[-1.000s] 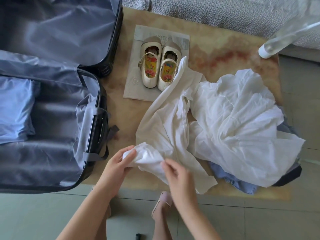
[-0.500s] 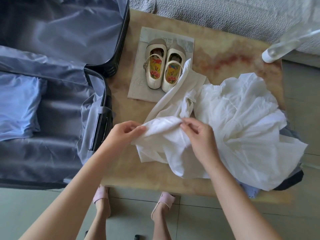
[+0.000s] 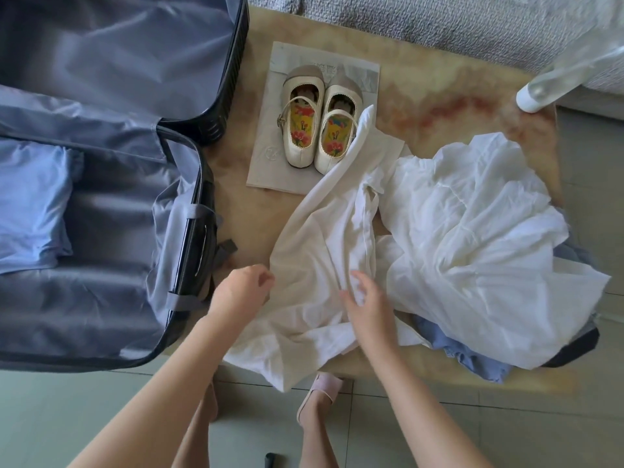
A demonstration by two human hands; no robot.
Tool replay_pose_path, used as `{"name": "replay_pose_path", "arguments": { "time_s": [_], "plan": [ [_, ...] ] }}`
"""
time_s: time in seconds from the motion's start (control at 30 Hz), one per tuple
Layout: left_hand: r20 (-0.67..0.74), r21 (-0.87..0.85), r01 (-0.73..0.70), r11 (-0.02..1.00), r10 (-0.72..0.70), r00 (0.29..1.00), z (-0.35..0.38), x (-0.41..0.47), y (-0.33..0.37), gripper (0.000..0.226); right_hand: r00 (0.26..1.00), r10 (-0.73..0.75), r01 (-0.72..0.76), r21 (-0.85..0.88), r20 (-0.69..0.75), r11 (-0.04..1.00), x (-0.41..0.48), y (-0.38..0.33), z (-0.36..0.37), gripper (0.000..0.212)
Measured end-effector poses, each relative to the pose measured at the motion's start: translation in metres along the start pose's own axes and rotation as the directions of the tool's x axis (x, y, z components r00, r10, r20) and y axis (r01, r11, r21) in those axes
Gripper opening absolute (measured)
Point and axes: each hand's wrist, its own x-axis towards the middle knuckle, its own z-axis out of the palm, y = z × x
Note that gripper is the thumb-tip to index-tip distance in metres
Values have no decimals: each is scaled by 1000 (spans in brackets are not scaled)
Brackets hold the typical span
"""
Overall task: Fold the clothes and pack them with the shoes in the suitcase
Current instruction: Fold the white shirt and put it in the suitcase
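Right hand (image 3: 368,305), lower centre: fingers (image 3: 358,281) loosely spread and slightly bent, hovering on or just over the cream garment (image 3: 317,258). They grip nothing I can make out, and actual contact is unclear.

Left hand (image 3: 241,288), just left of it: fingers curled in at the garment's left edge. Whether they pinch the hem or only sit beside it, I cannot tell.

The cream garment lies unfolded down the middle of the table (image 3: 439,96), its near end hanging over the front edge. Probably being laid flat so a first fold can be made.

Right of it, touching: a crumpled white garment (image 3: 472,231) heaped on blue cloth (image 3: 472,361), apparently waiting its turn.

Upper centre: shoes (image 3: 317,126) paired side by side on a sheet of paper (image 3: 266,167), likely to keep the soles off the tabletop. The cream garment's far tip overlaps one toe.

Left of frame: suitcase (image 3: 199,224) lies open, with one folded blue piece (image 3: 30,204) already inside. Packing looks barely begun.

Upper right: blurred clear bottle (image 3: 553,86).
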Motion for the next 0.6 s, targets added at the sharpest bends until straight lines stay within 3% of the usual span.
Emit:
{"name": "replay_pose_path", "arguments": {
  "time_s": [0.07, 0.17, 0.33, 0.43, 0.53, 0.6],
  "plan": [
    [15, -87, -27, 996, 28, 999, 8, 7, 13, 20, 996, 6, -12, -57, -94, 998, 24, 2, -6, 46],
    [74, -124, -48, 991, 58, 996, 18, 16, 26, 20, 991, 87, -99, -124, -100, 987, 49, 11, -3, 49],
    [88, -205, -52, 977, 71, 994, 34, 22, 32, 20, 973, 131, -159, -141, -190, 977, 58, 23, 13, 30],
    [80, -314, -45, 948, 73, 994, 40, 24, 33, 20, 943, 13, -55, -118, -331, 992, 43, 12, 20, 15],
    [80, -597, 43, 801, 7, 997, 37, 27, 44, 21, 913, -125, 86, -115, -389, 990, 16, -4, 26, 13],
    [98, -673, 83, 735, -23, 995, 31, 31, 53, 27, 903, -195, 169, -101, -383, 980, 3, -11, 34, 12]
  ]
}}
